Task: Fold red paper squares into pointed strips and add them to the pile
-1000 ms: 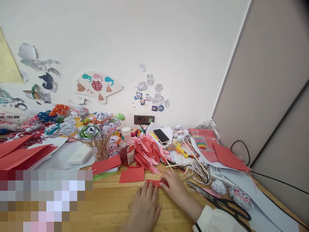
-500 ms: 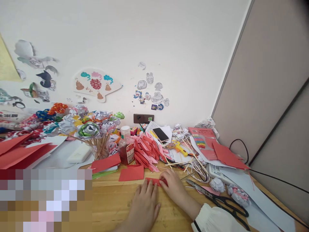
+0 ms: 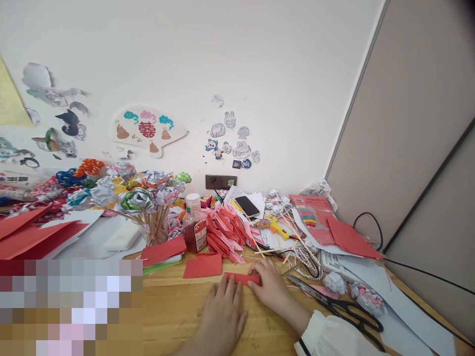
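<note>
A folded strip of red paper lies on the wooden table in front of me. My left hand is flat, with its stretched fingertips resting on the strip's left part. At the strip's right end, my right hand has bent fingers closed over the paper, the thumb against its lower edge. Just behind the strip is a flat red paper piece. To the left of that, more red paper lies on a small stack of sheets.
Black-handled scissors lie right of my right hand, near crumpled paper balls. Behind stand a bottle and a heap of red and pink paper strips. A phone and a yellow glue gun lie farther back.
My right hand has shifted slightly right along the strip to its end, and more of the red paper shows between my hands. The left hand has stayed in place.
</note>
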`<state>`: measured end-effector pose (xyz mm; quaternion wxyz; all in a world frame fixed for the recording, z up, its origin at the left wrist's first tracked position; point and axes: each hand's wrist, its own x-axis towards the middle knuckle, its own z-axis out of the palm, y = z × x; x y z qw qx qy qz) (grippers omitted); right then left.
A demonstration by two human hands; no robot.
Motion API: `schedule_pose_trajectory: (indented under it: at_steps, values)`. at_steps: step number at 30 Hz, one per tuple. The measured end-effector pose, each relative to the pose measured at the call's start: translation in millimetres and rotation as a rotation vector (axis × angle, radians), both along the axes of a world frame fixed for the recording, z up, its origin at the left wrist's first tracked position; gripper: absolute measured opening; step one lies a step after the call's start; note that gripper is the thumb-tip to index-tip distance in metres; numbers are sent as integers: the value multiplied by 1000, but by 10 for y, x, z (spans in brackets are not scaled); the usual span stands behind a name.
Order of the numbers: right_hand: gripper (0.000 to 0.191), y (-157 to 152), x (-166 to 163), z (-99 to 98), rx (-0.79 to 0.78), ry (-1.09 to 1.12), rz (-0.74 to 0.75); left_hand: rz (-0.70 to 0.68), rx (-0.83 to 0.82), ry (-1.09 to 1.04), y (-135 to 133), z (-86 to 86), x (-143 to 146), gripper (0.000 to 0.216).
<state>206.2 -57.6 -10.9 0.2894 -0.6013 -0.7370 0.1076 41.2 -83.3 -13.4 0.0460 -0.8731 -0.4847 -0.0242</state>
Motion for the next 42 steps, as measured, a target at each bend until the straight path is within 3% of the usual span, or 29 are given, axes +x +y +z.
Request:
schedule_pose_trajectory:
  at_steps: [3,7,13,26,32,36,42]
  values:
    - [17,2,86,41,-63,17,21,-7,-40,-4,45,44,-41,49]
    - [26,25,163,66,-113,54,64,-69,-157,-15,110,251,-192,46]
    - [26,44,190,38,-103,88,82,-1,-167,27,147,470,-288,44]
    - [27,37,234,92,-129,100,128,-25,-82,51,202,309,-244,36]
    - [26,45,260,117,-134,121,129,-21,-35,-31,227,328,-257,30]
    - [20,26,225,143,-112,85,115,-9,107,-70,293,271,-253,29]
    - [20,-32,57,75,-31,74,93,-99,363,-71,367,21,-236,43]
